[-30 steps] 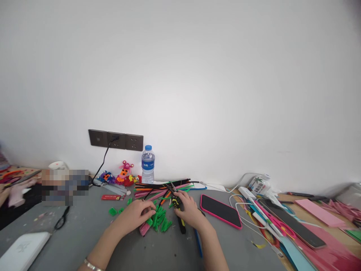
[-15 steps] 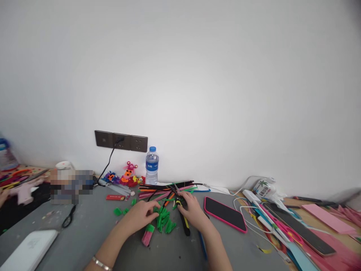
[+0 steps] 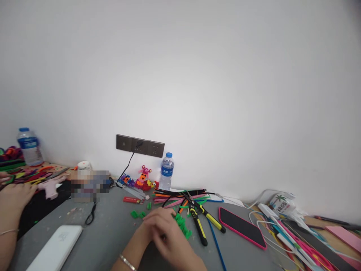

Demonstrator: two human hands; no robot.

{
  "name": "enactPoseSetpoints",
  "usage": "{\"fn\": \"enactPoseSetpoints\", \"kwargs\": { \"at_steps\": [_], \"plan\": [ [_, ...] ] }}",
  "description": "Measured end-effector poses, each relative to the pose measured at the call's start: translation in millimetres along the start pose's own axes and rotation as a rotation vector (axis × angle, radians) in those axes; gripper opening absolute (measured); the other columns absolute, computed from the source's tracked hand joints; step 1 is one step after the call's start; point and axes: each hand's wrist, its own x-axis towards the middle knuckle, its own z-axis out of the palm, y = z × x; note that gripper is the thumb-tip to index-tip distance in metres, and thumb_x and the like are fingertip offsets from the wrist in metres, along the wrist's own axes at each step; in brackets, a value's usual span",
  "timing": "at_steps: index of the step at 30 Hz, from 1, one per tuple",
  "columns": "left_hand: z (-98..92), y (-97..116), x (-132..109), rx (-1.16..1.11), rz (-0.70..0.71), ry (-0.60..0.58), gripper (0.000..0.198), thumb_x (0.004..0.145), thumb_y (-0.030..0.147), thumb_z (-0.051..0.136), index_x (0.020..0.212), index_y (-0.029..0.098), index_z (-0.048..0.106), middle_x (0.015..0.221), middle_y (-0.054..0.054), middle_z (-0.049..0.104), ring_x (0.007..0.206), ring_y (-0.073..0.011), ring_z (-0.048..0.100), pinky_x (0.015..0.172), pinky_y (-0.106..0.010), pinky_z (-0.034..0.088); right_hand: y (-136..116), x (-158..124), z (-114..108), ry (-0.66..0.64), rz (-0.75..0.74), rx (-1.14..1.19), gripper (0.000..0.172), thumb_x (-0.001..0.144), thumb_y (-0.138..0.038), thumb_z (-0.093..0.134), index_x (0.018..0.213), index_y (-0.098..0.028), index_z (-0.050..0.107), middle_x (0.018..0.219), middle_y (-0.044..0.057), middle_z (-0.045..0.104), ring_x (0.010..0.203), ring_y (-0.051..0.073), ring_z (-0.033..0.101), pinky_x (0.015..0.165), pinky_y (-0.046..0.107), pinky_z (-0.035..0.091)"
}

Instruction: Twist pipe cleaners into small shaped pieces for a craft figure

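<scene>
My right hand (image 3: 172,239) lies across my left hand (image 3: 148,229) near the front of the grey table, its fingers curled over it. Most of my left fingers are hidden behind it, and I cannot make out anything held between the two. Just beyond them is a heap of green fuzzy pieces (image 3: 184,226), with a few more green pieces (image 3: 134,214) to the left. Wire-cutting pliers (image 3: 199,218) with black and yellow handles lie spread on the table, right of my hands. Behind is a bundle of coloured pipe cleaners (image 3: 169,197).
A pink-edged phone (image 3: 242,227) lies at right, beside cables and scissors (image 3: 313,256). Small fuzzy figures (image 3: 143,178) and a water bottle (image 3: 167,171) stand by the wall. A white power bank (image 3: 56,248) lies at left, near another person's hand (image 3: 17,197).
My right hand has let go of the pliers and moved left onto my left hand. The pliers now lie spread. The pink-and-green bundle is out of sight. The view has swung left.
</scene>
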Motion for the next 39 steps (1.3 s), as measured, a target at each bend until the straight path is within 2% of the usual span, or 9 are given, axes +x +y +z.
{"fn": "enactPoseSetpoints", "kwargs": {
  "at_steps": [3,6,11,16,19,23,30,34,39],
  "plan": [
    [-6.1,0,-4,-0.027,0.039,-0.034,0.024,0.072,0.036,0.063,0.096,0.034,0.068,0.068,0.002,0.068,0.070,-0.0243,0.063,0.061,-0.032,0.041,1,-1,43,-0.196,-0.135,-0.067,0.030,0.082,-0.013,0.054,0.109,-0.026,0.059,0.109,0.003,0.065,0.103,0.019,0.056,0.094,0.031,0.042],
    [-12.6,3,-8,-0.069,0.094,-0.019,0.022,0.077,0.037,0.058,0.097,0.036,0.067,0.066,0.003,0.068,0.066,-0.0226,0.064,0.060,-0.031,0.039,11,-4,73,-0.210,-0.239,-0.204,0.016,0.088,-0.027,0.056,0.103,-0.032,0.059,0.104,-0.001,0.070,0.104,0.020,0.056,0.103,0.040,0.031],
    [-15.6,5,-9,-0.108,0.097,-0.001,0.019,0.076,0.035,0.059,0.092,0.033,0.069,0.065,0.001,0.069,0.065,-0.0229,0.063,0.060,-0.030,0.037,7,2,79,-0.240,-0.149,-0.212,0.024,0.085,-0.019,0.054,0.108,-0.027,0.055,0.096,-0.001,0.070,0.090,0.016,0.060,0.101,0.034,0.033],
    [-15.1,2,-9,-0.130,0.119,-0.018,0.018,0.075,0.026,0.056,0.088,0.032,0.066,0.063,0.003,0.067,0.063,-0.0218,0.062,0.058,-0.029,0.036,16,0,91,-0.193,-0.243,-0.362,0.017,0.080,-0.034,0.061,0.095,-0.026,0.059,0.087,0.001,0.070,0.089,0.023,0.059,0.098,0.042,0.036],
    [-11.9,3,-6,-0.018,0.087,-0.022,0.019,0.071,0.018,0.054,0.082,0.031,0.063,0.061,0.004,0.064,0.065,-0.0214,0.061,0.057,-0.029,0.034,16,-6,74,-0.242,-0.303,-0.249,0.024,0.088,-0.029,0.053,0.112,-0.030,0.055,0.107,0.001,0.068,0.105,0.019,0.057,0.105,0.039,0.031],
    [-8.2,1,4,0.068,0.020,-0.087,0.011,0.069,0.018,0.056,0.076,0.025,0.061,0.061,0.001,0.062,0.061,-0.0212,0.059,0.053,-0.028,0.033,9,-16,18,-0.212,-0.207,-0.099,0.033,0.087,-0.021,0.053,0.120,-0.024,0.052,0.124,0.006,0.059,0.117,0.018,0.051,0.102,0.030,0.038],
    [-17.0,4,1,0.063,0.020,-0.038,0.011,0.076,0.022,0.054,0.086,0.021,0.058,0.066,0.002,0.059,0.062,-0.0170,0.056,0.053,-0.024,0.031,67,-40,-44,0.322,0.214,-0.099,0.023,0.092,-0.016,0.039,0.098,-0.022,0.060,0.087,0.006,0.064,0.083,0.019,0.061,0.075,0.029,0.048],
    [-23.1,9,-1,0.024,-0.004,-0.039,0.009,0.079,0.029,0.055,0.083,0.020,0.056,0.057,0.006,0.048,0.057,-0.0149,0.051,0.052,-0.023,0.028,89,-47,-56,0.244,0.333,-0.122,0.020,0.089,-0.016,0.044,0.098,-0.021,0.061,0.087,0.005,0.065,0.080,0.020,0.060,0.073,0.030,0.047],
    [-27.6,9,0,0.033,0.007,-0.041,0.019,0.082,0.036,0.053,0.073,0.020,0.056,0.058,0.004,0.050,0.057,-0.0151,0.050,0.053,-0.024,0.028,85,-48,-50,0.047,0.384,-0.187,0.026,0.077,-0.010,0.057,0.100,-0.023,0.063,0.097,0.004,0.064,0.093,0.023,0.059,0.084,0.034,0.045]
  ]
}}
